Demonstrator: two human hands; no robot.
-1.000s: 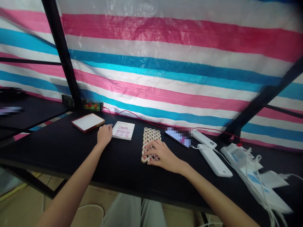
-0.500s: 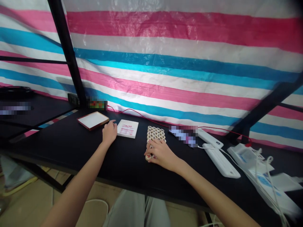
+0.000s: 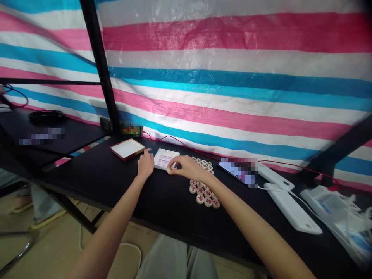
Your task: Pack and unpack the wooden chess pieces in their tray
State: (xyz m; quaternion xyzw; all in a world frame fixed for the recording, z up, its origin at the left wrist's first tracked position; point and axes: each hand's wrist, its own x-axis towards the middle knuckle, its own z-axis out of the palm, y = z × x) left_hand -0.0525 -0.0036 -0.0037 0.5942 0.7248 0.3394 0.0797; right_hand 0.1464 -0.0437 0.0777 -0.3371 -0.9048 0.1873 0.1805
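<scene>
My right hand (image 3: pixel 187 167) pinches one round wooden chess piece (image 3: pixel 169 169) at its fingertips, over the near corner of a small white square box (image 3: pixel 165 158) with red print. My left hand (image 3: pixel 145 164) rests flat on the black table (image 3: pixel 116 182), touching the left edge of that box. Several more round pieces (image 3: pixel 203 192) with red characters lie in rows just right of my right wrist.
A red-rimmed white lid or tray (image 3: pixel 127 149) lies left of the box. A phone (image 3: pixel 238 172) on a red cable, white power strips (image 3: pixel 290 207) and white packets (image 3: pixel 334 201) lie to the right. A black metal post (image 3: pixel 100 66) stands at the back left, before a striped tarpaulin.
My right hand left the rows of pieces, lifting one piece and carrying it left to the white box. My left hand stayed by the box. The view shifted left.
</scene>
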